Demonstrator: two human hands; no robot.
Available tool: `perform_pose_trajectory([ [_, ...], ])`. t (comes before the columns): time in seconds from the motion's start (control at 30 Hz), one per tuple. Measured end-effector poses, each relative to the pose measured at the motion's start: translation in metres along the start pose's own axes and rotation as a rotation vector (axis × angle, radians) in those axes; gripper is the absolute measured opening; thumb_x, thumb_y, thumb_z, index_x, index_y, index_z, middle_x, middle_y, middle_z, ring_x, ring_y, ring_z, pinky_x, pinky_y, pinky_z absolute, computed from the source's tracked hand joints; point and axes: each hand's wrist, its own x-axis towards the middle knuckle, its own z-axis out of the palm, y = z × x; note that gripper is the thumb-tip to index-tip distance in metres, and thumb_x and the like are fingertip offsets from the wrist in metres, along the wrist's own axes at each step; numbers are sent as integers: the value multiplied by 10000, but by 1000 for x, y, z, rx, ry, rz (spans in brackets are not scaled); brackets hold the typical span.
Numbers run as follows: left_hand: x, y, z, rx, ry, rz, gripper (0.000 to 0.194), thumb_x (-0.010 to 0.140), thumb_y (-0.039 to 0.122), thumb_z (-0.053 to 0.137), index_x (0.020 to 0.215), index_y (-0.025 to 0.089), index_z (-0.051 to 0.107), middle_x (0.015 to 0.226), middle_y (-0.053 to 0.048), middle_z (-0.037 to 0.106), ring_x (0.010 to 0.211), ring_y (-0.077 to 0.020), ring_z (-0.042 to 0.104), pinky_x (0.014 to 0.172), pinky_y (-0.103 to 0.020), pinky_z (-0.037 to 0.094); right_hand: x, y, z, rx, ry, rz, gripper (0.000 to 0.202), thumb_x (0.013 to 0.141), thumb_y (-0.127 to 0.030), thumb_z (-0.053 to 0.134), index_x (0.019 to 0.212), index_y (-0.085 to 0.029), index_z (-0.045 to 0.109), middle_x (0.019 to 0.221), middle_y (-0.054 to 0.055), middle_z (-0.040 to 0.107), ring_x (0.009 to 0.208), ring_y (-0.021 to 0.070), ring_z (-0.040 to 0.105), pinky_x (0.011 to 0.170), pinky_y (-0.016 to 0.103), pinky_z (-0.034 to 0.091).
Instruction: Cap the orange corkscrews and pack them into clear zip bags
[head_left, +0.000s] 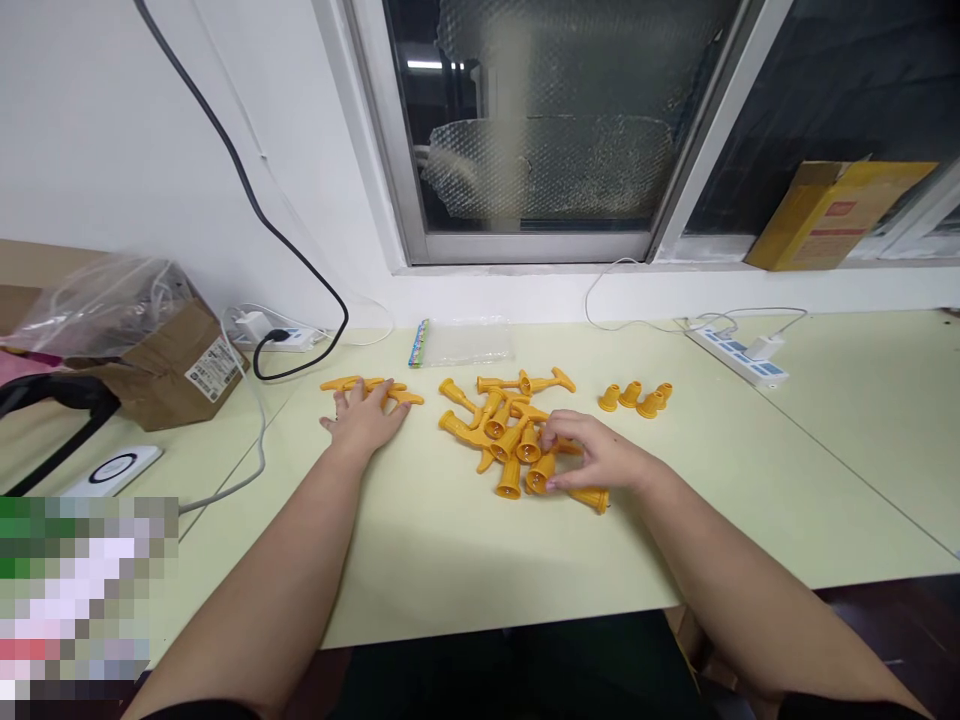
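Note:
Palm down, my left hand (361,418) rests with its fingers spread over yellow T-shaped handles (405,397), which it partly covers. Toward the right, my right hand (592,452) is at the edge of a pile of yellow plastic pieces with bell-shaped ends (507,442). Its fingers are curved and its thumb stands apart from them, touching or very close to a bell-ended piece (538,474); no firm hold shows. Another yellow piece (592,498) lies partly beneath this hand. Several small yellow cups (631,394) stand apart, beyond the right hand.
A clear plastic bag (469,342) lies near the wall. Power strips sit at the right (739,352) and the left (289,340), with a black cable (247,185) hanging down. An open cardboard box (176,355) and a white charging pad (112,470) occupy the left side.

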Motion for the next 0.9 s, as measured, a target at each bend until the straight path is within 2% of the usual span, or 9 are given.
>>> perform_pose_trajectory([
  [0.1,6,-3,2,24,-52,-8,778,899,746,444,1587,383,462,1753,-125,215,1597,-506,105,1143,-850,132,-1,-5,3,4,-91,7,380,778,-566,848,918,-246,699,772,-16,599,723,176,528,647,294,421],
  [0.17,8,-4,3,39,-58,-5,779,910,751,410,1595,383,448,1754,-124,217,1595,-498,134,1147,-845,126,-1,-9,7,0,-161,30,387,808,-595,814,977,-256,737,682,-44,537,627,147,470,584,278,364],
  [0.27,11,-5,3,44,-46,-5,778,909,754,404,1596,390,445,1756,-112,221,1589,-496,164,1159,-830,132,0,-12,13,-27,-198,22,436,815,-595,810,1101,-269,759,695,-45,554,610,138,477,593,277,369],
  [0.37,10,-5,2,48,-46,-7,783,909,762,392,1601,398,435,1758,-98,221,1588,-487,175,1171,-812,140,3,-15,19,-114,-192,26,469,772,-566,852,1126,-273,758,716,-33,592,642,153,509,618,283,374],
  [0.53,7,-6,0,67,-4,-19,818,899,783,387,1605,373,427,1744,-131,244,1604,-441,140,1165,-772,229,5,-18,23,-215,-187,116,346,763,-437,868,1033,-247,761,691,-31,591,626,142,490,602,276,322],
  [0.63,5,-6,0,46,57,-26,833,882,781,436,1587,339,456,1723,-167,268,1593,-445,162,1168,-756,242,3,-18,19,-191,-177,102,230,785,-388,840,907,-220,741,680,-31,570,615,127,460,596,274,301],
  [0.77,-4,0,-3,-15,168,21,747,905,704,490,1538,307,510,1680,-196,324,1579,-452,181,1179,-775,187,-2,-15,6,-66,-69,39,291,820,-465,804,791,-202,682,648,-35,521,602,122,418,577,279,305],
  [0.83,-10,6,-6,-63,269,95,672,924,634,518,1491,276,555,1634,-203,380,1561,-441,220,1201,-735,200,-5,-11,0,9,56,12,335,818,-500,804,774,-200,661,649,-29,523,601,126,419,566,282,324],
  [0.9,-18,13,-8,-125,389,232,590,926,550,563,1427,241,604,1552,-200,463,1511,-425,307,1217,-664,249,-8,-8,-3,91,197,-1,360,809,-521,814,774,-204,647,666,-16,549,609,136,449,560,286,356],
])
